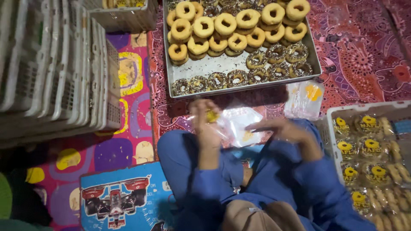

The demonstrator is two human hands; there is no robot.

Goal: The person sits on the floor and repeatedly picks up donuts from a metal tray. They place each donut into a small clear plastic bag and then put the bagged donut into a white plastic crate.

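Blurred with motion, the left hand [205,124] gripped one edge of a clear plastic bag [237,126], and the right hand [284,128] pinched its other side, the bag stretched between them. Just right of the right hand sat a crate of bagged doughnuts [370,152]. Beyond both hands lay a stack of empty bags [305,98], then a metal tray [205,68] of plain and sprinkled doughnuts [237,28].

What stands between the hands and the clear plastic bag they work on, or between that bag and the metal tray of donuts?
Nothing visible. The left hand and right hand already touch the clear plastic bag. Only bare patterned cloth lies between it and the metal tray of donuts.
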